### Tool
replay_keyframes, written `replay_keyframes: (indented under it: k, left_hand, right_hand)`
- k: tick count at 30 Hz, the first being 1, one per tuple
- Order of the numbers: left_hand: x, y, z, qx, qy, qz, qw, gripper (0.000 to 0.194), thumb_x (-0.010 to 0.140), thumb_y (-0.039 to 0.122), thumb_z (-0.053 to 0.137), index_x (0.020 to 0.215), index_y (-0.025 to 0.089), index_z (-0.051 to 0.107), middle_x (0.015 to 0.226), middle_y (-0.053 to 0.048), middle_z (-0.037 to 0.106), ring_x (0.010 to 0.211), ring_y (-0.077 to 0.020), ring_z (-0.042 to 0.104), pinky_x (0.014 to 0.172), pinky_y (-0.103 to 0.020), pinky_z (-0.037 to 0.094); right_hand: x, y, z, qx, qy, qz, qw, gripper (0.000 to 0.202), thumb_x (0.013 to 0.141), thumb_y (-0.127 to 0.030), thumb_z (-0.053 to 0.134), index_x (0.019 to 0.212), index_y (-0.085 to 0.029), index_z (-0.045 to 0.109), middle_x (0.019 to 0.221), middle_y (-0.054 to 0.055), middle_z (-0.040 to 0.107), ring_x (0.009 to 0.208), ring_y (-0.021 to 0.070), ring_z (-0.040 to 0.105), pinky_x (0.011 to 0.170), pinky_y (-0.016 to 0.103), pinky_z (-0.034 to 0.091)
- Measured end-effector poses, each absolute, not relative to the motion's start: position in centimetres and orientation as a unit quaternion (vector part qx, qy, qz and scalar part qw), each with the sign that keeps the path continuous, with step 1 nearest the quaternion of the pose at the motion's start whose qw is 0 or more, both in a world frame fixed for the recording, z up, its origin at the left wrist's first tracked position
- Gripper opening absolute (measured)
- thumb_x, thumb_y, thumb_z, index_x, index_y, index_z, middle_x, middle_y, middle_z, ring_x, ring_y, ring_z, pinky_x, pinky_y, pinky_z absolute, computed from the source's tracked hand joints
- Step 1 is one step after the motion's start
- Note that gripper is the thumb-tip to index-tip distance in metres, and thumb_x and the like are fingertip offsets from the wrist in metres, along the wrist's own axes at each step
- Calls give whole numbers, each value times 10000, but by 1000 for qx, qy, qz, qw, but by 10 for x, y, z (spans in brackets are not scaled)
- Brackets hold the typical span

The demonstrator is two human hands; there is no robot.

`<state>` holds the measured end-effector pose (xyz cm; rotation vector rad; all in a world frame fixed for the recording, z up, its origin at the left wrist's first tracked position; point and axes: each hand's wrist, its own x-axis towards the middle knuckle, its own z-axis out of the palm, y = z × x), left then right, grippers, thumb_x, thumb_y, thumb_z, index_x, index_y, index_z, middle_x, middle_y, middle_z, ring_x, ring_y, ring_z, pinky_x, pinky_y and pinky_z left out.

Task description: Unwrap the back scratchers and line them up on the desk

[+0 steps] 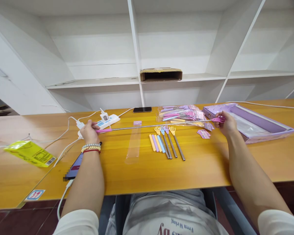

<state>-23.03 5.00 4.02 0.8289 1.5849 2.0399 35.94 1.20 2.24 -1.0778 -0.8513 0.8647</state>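
Observation:
A telescopic back scratcher (159,125) is stretched out long and level above the table. My left hand (89,132) is closed round its pink handle, and my right hand (227,124) grips the pink claw head at the other end. Below the rod lie several back scratcher rods (172,143) with yellow, blue and purple claws. Beside them is a row of loose handles (157,143) in yellow, purple and blue. A clear plastic sleeve (133,143) lies flat left of these, with a small pink card (137,123) at its top.
Bagged back scratchers (180,114) lie at the back, near pink cards (204,133) and a purple box (264,122). A black phone (142,109), a power strip (112,120) with cables, a yellow packet (30,153) and a tablet-like device (74,167) are on the table. Shelves hold a cardboard box (161,70).

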Motion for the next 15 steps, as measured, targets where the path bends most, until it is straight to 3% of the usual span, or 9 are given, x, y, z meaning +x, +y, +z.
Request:
replay_keyframes:
  k: [3,6,9,11,15]
  left_hand:
    - [-210,45,39,369,567,694,247,259,722,381,549,631,138,555,455,8,508,350,-89,391,330,-212,208]
    - [-176,36,38,520,543,604,265,271,702,390,606,607,136,589,492,-2,540,364,-76,404,343,-213,247]
    - [-141,24,40,638,507,523,250,305,734,403,604,569,146,591,402,26,455,355,-69,369,370,-217,253]
    - [-120,15,40,689,484,478,251,316,751,411,592,578,147,608,394,24,459,368,-74,376,389,-222,263]
    - [-83,-2,35,792,416,359,265,270,731,416,618,721,152,672,587,-17,622,506,-107,500,484,-234,356]
  right_hand:
    - [338,14,20,-495,-396,388,669,191,744,-329,554,681,-151,588,448,20,482,355,82,366,350,217,181]
    - [300,14,16,-501,-452,395,623,220,696,-373,632,715,-154,615,435,2,481,374,89,415,343,188,220]
    - [259,10,12,-480,-501,408,594,284,659,-442,676,699,-170,603,462,-11,510,390,78,436,356,173,275]
    - [237,5,10,-460,-528,410,584,300,670,-469,672,705,-180,597,463,-21,513,396,73,433,371,172,299]
    - [201,-8,7,-409,-593,409,560,302,739,-490,615,713,-192,574,455,-28,508,408,77,441,404,185,324]
